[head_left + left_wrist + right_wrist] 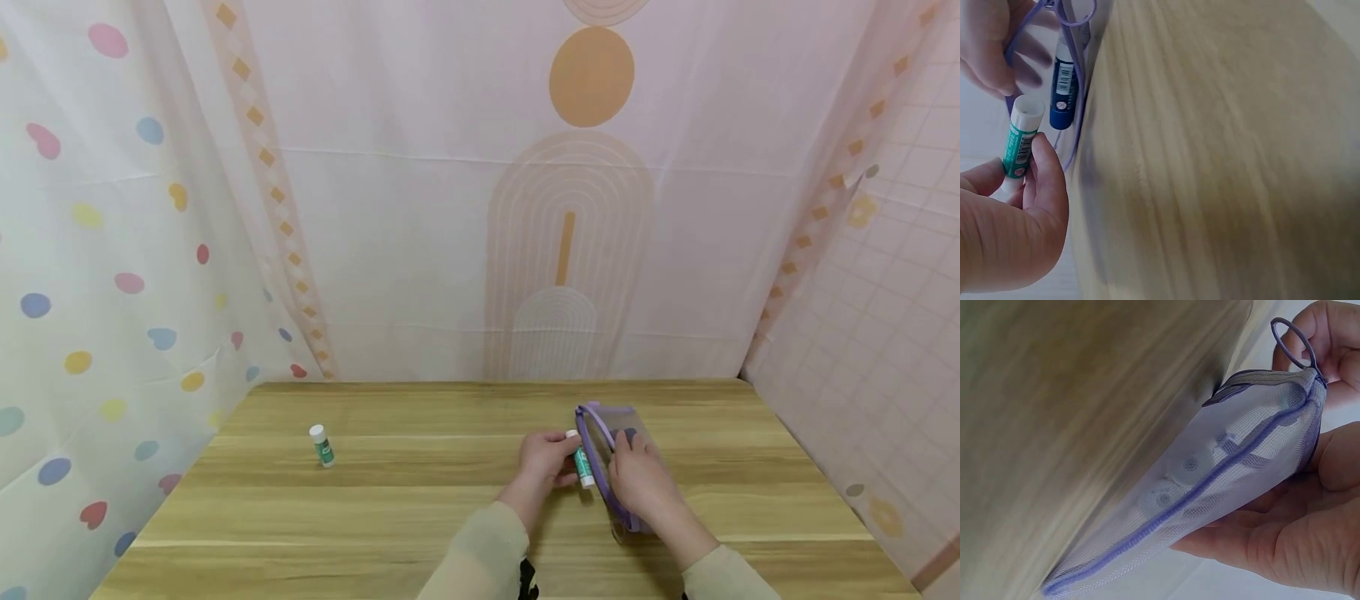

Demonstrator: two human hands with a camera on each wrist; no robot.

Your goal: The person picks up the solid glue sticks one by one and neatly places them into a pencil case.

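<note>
The left fingers [1050, 174] pinch a green glue stick [1017, 150] while the right fingers [1229, 542] grip a mesh pouch [1210, 482].

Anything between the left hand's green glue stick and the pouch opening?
Nothing visible stands between the green glue stick and the open pouch. A blue glue stick lies just inside, and the right hand holds the pouch's edge.

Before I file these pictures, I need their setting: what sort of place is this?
Probably an indoor tabletop workspace, perhaps a makeshift booth: patterned curtains hang behind and on both sides of a wooden table, with a glue stick at left.
</note>
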